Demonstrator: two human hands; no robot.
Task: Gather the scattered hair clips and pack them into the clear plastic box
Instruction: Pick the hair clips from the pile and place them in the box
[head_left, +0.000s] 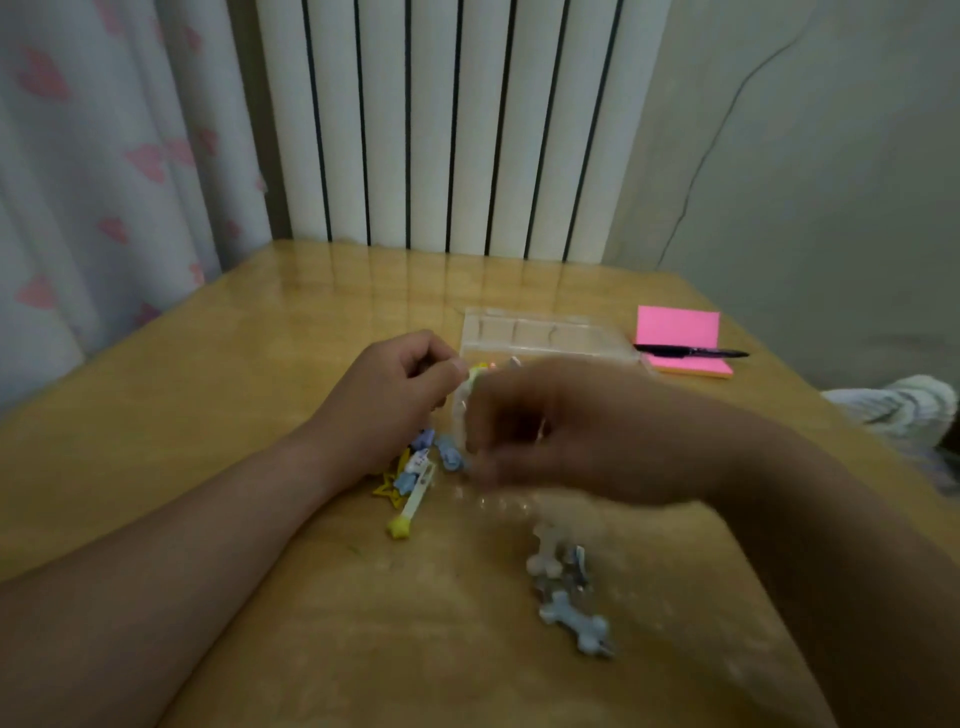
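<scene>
The clear plastic box (540, 332) lies at the middle of the table with its lid open toward the far side; my right hand covers most of its base. My left hand (400, 395) is curled just left of the box, and its thumb and fingers pinch a pale yellow-green hair clip (475, 375) at the box's edge. My right hand (550, 436) is blurred, with its fingers pointing down over the box's near left corner; what it holds is unclear. A pile of blue, white and yellow hair clips (415, 475) lies under my left wrist. A second group of blue-grey clips (569, 592) lies nearer to me.
A pink sticky-note pad (680, 332) with a black pen (691, 352) across it sits right of the box. A white radiator (447, 124) and a curtain (104, 156) stand behind the wooden table (260, 338). Grey-white fabric (898, 410) lies at the right edge.
</scene>
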